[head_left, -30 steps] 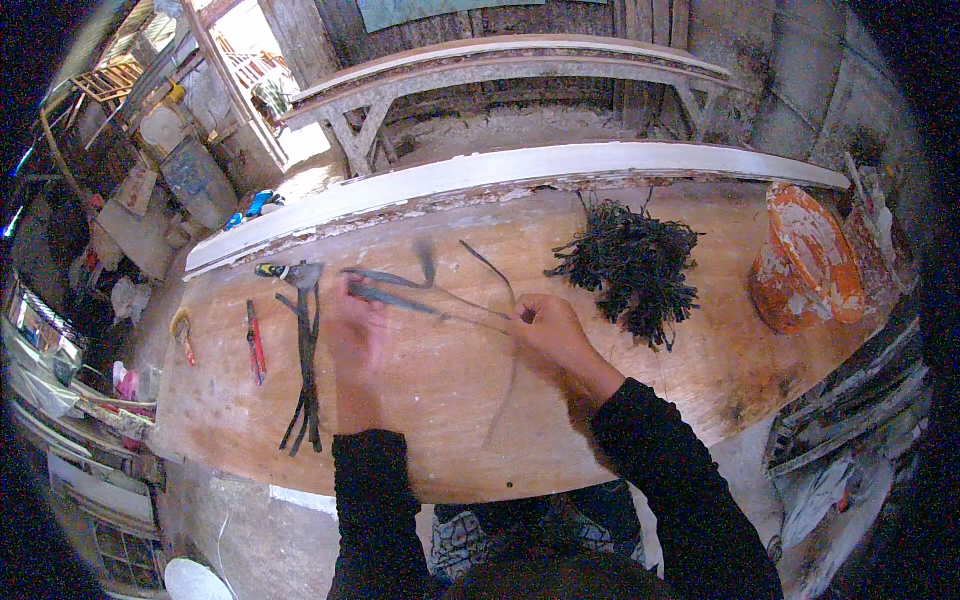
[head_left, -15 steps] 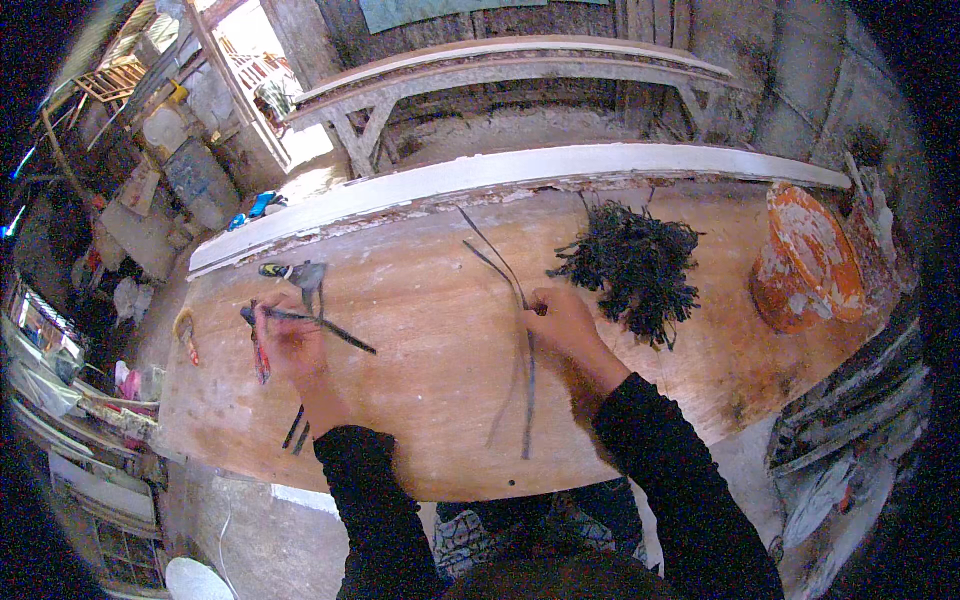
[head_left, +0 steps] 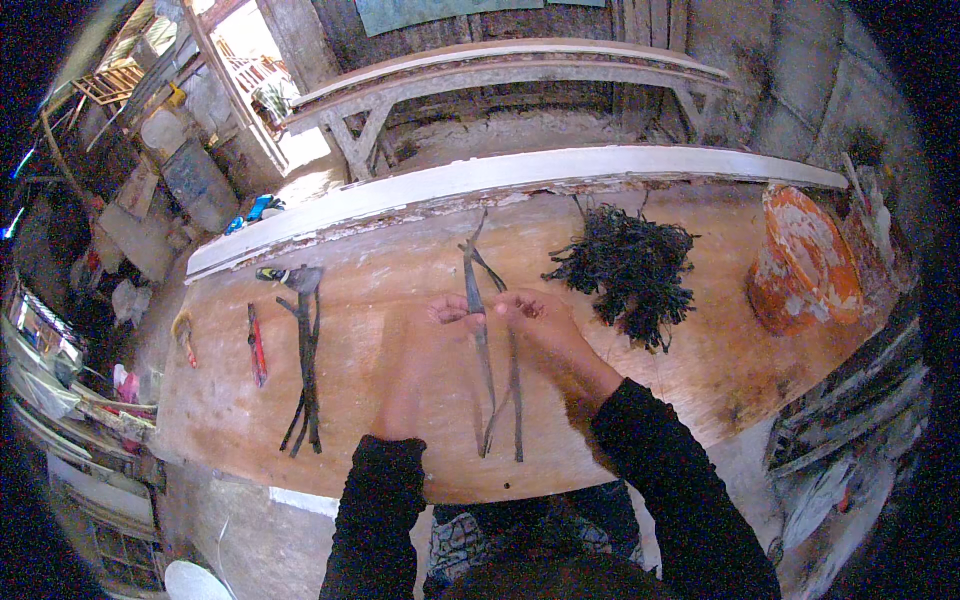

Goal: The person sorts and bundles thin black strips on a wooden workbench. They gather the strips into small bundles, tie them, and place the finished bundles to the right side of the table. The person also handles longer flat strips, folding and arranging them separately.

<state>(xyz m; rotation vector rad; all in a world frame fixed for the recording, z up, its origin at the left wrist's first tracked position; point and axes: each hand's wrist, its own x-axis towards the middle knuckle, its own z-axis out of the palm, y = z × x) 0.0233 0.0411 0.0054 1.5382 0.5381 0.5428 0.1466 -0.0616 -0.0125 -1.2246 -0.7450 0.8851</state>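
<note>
Both hands met at mid-bench over a set of long dark strips [head_left: 482,340]. Left hand [head_left: 420,335] had its fingers pinched on the strips near their middle; right hand [head_left: 535,318] had its fingers curled around the same strips just beside it, the two hands nearly touching. The strips ran from near the far white edge rail [head_left: 500,175] down toward the near edge of the wooden bench [head_left: 700,380], ends splaying below the hands. A loose dark pile of tangled strips [head_left: 625,270] lay just right of the right hand. A second laid-out bundle of strips [head_left: 305,370] sat well left, with a red-handled tool [head_left: 257,345] beside it and a small yellow-and-red tool [head_left: 183,335] farther left. A round orange container [head_left: 805,260], tilted and patchy white, stood at the right end. No readable labels or signs were visible on anything.
</note>
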